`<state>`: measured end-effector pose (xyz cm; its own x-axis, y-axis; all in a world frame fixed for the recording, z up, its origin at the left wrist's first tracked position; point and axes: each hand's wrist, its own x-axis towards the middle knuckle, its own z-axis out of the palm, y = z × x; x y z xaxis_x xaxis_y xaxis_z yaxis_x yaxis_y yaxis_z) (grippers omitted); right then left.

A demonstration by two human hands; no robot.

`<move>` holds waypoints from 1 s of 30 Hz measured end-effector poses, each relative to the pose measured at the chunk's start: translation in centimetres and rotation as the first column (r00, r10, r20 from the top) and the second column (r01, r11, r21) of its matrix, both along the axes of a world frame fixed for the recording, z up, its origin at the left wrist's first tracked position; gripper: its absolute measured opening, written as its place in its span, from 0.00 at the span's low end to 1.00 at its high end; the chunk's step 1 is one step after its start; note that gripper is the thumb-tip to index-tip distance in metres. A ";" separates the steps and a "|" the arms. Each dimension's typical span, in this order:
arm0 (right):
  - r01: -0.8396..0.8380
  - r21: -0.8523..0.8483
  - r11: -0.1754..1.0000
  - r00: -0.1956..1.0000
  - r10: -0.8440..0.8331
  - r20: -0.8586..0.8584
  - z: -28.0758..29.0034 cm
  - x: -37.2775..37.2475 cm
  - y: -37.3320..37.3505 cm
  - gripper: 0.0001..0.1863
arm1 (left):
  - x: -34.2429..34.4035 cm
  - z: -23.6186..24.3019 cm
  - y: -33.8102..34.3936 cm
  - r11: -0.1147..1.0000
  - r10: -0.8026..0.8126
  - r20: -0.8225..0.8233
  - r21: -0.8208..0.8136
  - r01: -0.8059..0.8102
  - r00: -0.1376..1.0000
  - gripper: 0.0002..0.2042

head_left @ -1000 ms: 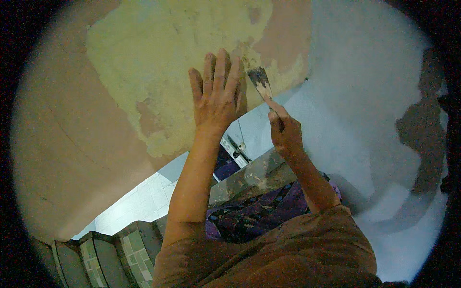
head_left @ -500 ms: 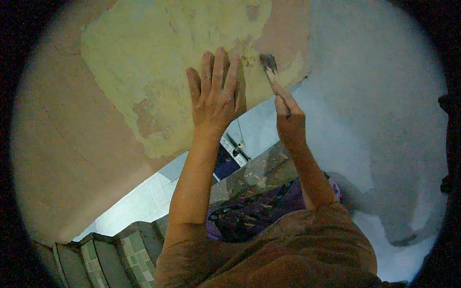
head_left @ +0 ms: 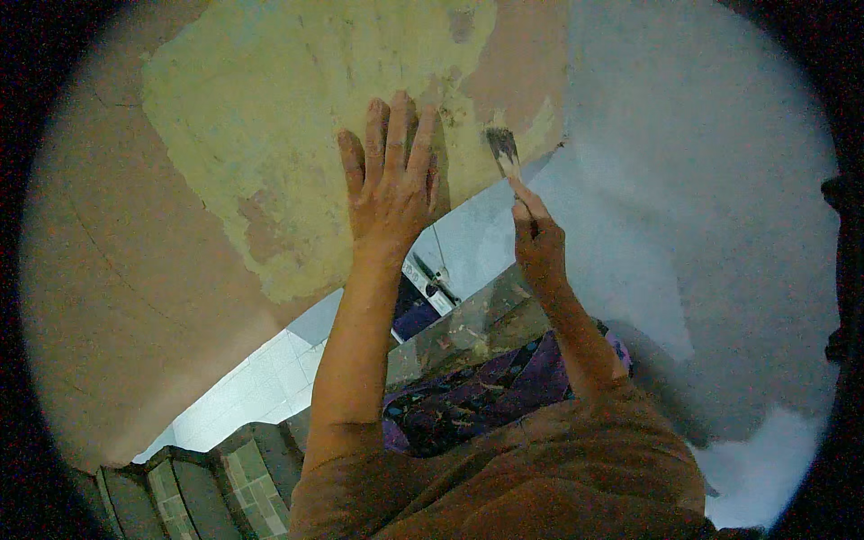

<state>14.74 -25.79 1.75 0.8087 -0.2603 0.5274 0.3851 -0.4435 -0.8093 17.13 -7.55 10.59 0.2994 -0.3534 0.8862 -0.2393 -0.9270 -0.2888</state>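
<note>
A wall (head_left: 135,243) with a pinkish-tan coat carries a large rough yellow patch (head_left: 270,126). My left hand (head_left: 389,184) lies flat on the yellow patch near its lower edge, fingers stretched out and slightly apart, with nothing in it. To its right, my right hand (head_left: 540,238) is closed around the handle of a putty knife (head_left: 501,144). The knife's flat blade is dark, with pale smears toward the handle, and points up at the lower right of the yellow patch. I cannot tell whether the blade touches the surface.
Steps (head_left: 193,486) run down at the lower left. A grey ledge (head_left: 477,324) lies below my hands, with a white tiled floor (head_left: 270,369) beyond. Down there is a dark blue object (head_left: 416,310) beside a white one. A bluish-grey wall (head_left: 711,180) fills the right side.
The putty knife and my right hand have moved slightly down relative to the wall patch. My left hand stays pressed on about the same spot; the whole view has shifted a little.
</note>
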 end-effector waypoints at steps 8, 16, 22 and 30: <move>-0.004 0.037 0.999 0.955 -0.007 0.295 -0.3 1.4 -1.6 0.18 | -0.2 -0.3 -0.6 1.000 0.020 0.006 -0.010 -0.020 1.000 0.35; -0.001 0.075 0.997 0.991 -0.009 0.132 0.4 0.7 -1.2 0.18 | -0.4 -0.1 -0.4 1.000 0.023 0.002 -0.009 -0.023 1.000 0.35; -0.022 0.032 0.999 0.979 0.015 0.202 -0.4 0.6 -1.3 0.18 | 0.0 -0.5 -0.5 0.998 0.067 0.021 0.020 -0.067 0.998 0.34; -0.002 -0.003 1.000 0.943 0.003 0.333 -0.1 1.4 -1.5 0.19 | -0.1 -1.0 -0.5 0.995 0.087 0.027 0.038 -0.088 0.996 0.35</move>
<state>16.15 -27.25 1.69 0.5870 -0.2568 0.7678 0.6336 -0.4446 -0.6331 17.02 -8.02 9.55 0.3083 -0.3616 0.8799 -0.1495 -0.9318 -0.3306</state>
